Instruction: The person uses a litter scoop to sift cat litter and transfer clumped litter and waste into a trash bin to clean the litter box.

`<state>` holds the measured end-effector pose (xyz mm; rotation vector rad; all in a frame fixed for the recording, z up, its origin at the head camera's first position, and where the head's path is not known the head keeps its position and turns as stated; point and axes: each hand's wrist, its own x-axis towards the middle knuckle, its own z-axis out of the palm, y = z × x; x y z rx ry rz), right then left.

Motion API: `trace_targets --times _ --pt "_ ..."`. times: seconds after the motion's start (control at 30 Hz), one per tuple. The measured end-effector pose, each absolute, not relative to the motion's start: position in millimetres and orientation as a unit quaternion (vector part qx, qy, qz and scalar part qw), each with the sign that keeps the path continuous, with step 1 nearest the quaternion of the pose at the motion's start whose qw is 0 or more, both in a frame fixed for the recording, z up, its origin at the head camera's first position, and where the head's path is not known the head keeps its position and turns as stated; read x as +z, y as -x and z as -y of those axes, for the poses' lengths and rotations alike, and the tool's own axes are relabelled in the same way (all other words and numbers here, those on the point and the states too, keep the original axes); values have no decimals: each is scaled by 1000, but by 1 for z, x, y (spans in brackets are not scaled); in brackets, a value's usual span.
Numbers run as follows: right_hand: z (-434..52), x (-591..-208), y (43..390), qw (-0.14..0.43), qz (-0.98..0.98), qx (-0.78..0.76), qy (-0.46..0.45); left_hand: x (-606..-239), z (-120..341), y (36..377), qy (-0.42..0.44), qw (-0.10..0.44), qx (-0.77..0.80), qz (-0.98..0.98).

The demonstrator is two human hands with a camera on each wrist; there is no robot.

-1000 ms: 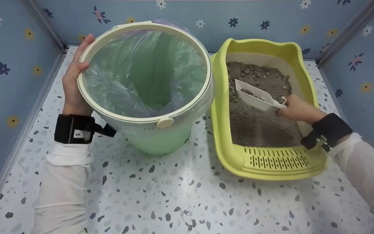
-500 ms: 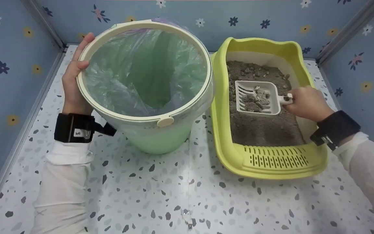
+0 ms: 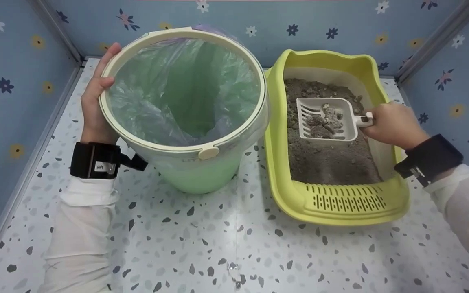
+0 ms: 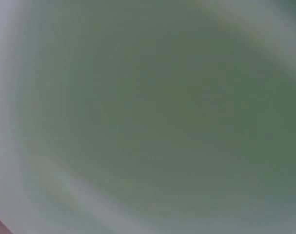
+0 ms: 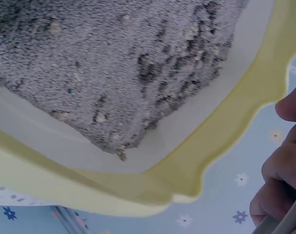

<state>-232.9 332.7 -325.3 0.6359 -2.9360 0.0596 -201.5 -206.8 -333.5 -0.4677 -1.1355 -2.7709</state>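
My left hand [image 3: 97, 95] rests against the outer left side of a pale green trash bin [image 3: 202, 175], its visible finger extended along the cream rim and the thumb touching it. A thin clear bag [image 3: 145, 110] lines the bin. My right hand [image 3: 395, 124] grips the handle of a white slotted litter scoop [image 3: 354, 130], held level above the litter box. Greyish clumps [image 3: 330, 118] lie in the scoop. The yellow-green litter box [image 3: 277, 162] holds grey-brown cat litter [image 5: 104, 63]. In the left wrist view, only the blurred green bin wall [image 4: 162, 112] fills the picture.
Bin and litter box stand side by side on a white speckled surface [image 3: 185, 252]. Blue flowered panels [image 3: 340, 24] enclose the back and both sides. A slotted step [image 3: 348, 199] forms the front of the litter box. A small shiny bit [image 3: 233, 270] lies near the front.
The scoop has turned from tilted to level, showing its slots and clumps, and has risen slightly with my right hand, which moved a little right. My left hand and the bin stay nearly still.
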Motion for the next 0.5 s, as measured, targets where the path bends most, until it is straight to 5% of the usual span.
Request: trace_targets --times 0.5 --pt "-288 -239 241 49 982 17 -184 -332 209 202 148 57 -911 379"
